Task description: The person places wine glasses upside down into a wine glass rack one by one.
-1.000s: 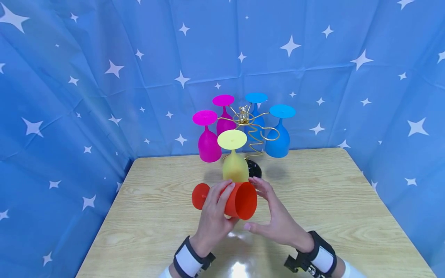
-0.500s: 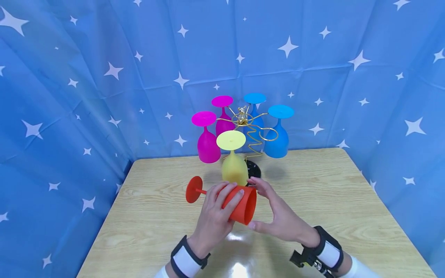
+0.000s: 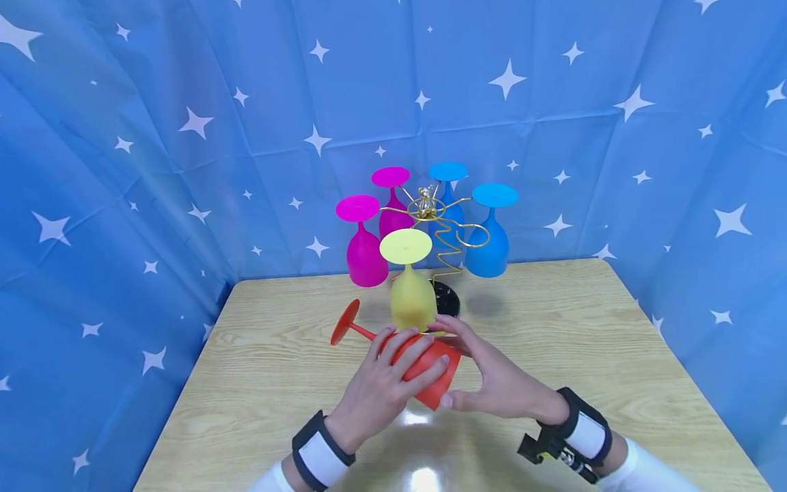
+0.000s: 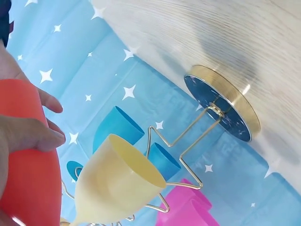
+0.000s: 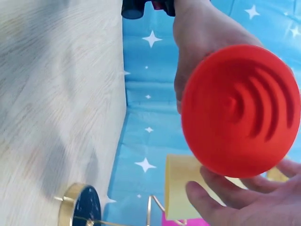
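My left hand (image 3: 375, 403) grips the bowl of a red goblet (image 3: 435, 395), its fingers laid over the top side. The goblet lies tilted in the air, foot up to the left and mouth down to the right. My right hand (image 3: 513, 389) curves around the mouth, thumb at the lower rim and fingers at the upper side. Into the right wrist view faces the goblet's open mouth (image 5: 235, 108), with right fingertips at its edge. Just beyond, a yellow goblet (image 3: 413, 301) hangs upside down on a gold wire rack (image 3: 476, 244).
Magenta goblets (image 3: 367, 260) hang on the rack's left, blue goblets (image 3: 488, 246) on its right. A gold bear figure (image 3: 426, 201) tops the rack, whose round black base (image 3: 447, 298) stands on the wooden table (image 3: 264, 383). Behind hangs a blue star-patterned curtain (image 3: 277, 82).
The red goblet has turned in my left hand, its foot rising and its mouth swinging down and to the right. My right hand keeps close to the mouth.
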A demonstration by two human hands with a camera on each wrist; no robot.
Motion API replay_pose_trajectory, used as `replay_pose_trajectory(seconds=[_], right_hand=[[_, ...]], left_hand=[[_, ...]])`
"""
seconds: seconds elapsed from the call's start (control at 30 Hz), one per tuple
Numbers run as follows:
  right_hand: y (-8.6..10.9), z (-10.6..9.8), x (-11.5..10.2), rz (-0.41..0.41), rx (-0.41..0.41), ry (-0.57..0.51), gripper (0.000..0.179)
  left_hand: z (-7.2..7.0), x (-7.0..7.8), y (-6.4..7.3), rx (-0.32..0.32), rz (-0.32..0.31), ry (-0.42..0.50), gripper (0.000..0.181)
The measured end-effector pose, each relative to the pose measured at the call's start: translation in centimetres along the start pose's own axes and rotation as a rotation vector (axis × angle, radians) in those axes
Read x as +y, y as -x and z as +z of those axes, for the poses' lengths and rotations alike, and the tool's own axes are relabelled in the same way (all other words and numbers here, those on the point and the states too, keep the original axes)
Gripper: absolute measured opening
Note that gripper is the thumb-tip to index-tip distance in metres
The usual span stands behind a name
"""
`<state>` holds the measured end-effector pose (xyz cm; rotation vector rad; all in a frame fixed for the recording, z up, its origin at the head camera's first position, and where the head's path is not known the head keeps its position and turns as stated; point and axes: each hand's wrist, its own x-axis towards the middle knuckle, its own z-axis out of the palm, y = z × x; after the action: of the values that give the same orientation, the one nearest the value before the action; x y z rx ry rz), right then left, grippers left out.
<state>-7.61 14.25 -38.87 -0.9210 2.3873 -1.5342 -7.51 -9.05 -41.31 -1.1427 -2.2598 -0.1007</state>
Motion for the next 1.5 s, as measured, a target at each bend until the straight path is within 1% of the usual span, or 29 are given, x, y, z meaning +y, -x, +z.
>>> replay_pose_trajectory(seconds=[0.2, 0.33, 0.47, 0.57, 0.73, 0.87, 0.93, 1.03, 1.17, 1.3, 1.43, 1.5], right_hand=[[-0.5, -0.5, 0.6, 0.031, -0.087, -0.096, 0.086], [-0.6, -0.6, 0.7, 0.077, -0.143, -0.177, 0.084], [-0.8, -0.5, 0.6, 0.116, -0.182, -0.231, 0.083], [-0.8, -0.4, 0.6, 0.138, -0.202, -0.261, 0.082], [-0.8, -0.1, 0.7, 0.201, -0.236, -0.307, 0.079], [-0.8, 0.2, 0.7, 0.234, -0.261, -0.353, 0.079], [-0.8, 0.3, 0.7, 0.240, -0.270, -0.375, 0.078], [-0.8, 0.5, 0.7, 0.264, -0.278, -0.412, 0.075], [-0.8, 0.6, 0.7, 0.290, -0.283, -0.433, 0.071], [-0.9, 0.6, 0.7, 0.298, -0.280, -0.443, 0.071], [-0.9, 0.7, 0.7, 0.279, -0.284, -0.449, 0.072], [-0.9, 0.7, 0.7, 0.268, -0.277, -0.443, 0.072]], left_hand=[[-0.2, -0.1, 0.1, -0.068, 0.078, -0.030, 0.093], [-0.4, -0.1, 0.1, -0.102, 0.130, -0.053, 0.090], [-0.4, 0.0, 0.1, -0.125, 0.165, -0.074, 0.085], [-0.4, 0.0, 0.1, -0.124, 0.179, -0.077, 0.082], [-0.4, 0.2, 0.0, -0.114, 0.194, -0.069, 0.081], [-0.4, 0.3, 0.0, -0.115, 0.186, -0.041, 0.083], [-0.4, 0.4, 0.0, -0.120, 0.186, -0.042, 0.084], [-0.4, 0.4, 0.1, -0.126, 0.202, -0.068, 0.082], [-0.5, 0.6, 0.2, -0.143, 0.231, -0.111, 0.081], [-0.4, 0.6, 0.3, -0.157, 0.247, -0.109, 0.083], [-0.4, 0.6, 0.4, -0.151, 0.257, -0.100, 0.083], [-0.4, 0.7, 0.4, -0.149, 0.261, -0.111, 0.084]])
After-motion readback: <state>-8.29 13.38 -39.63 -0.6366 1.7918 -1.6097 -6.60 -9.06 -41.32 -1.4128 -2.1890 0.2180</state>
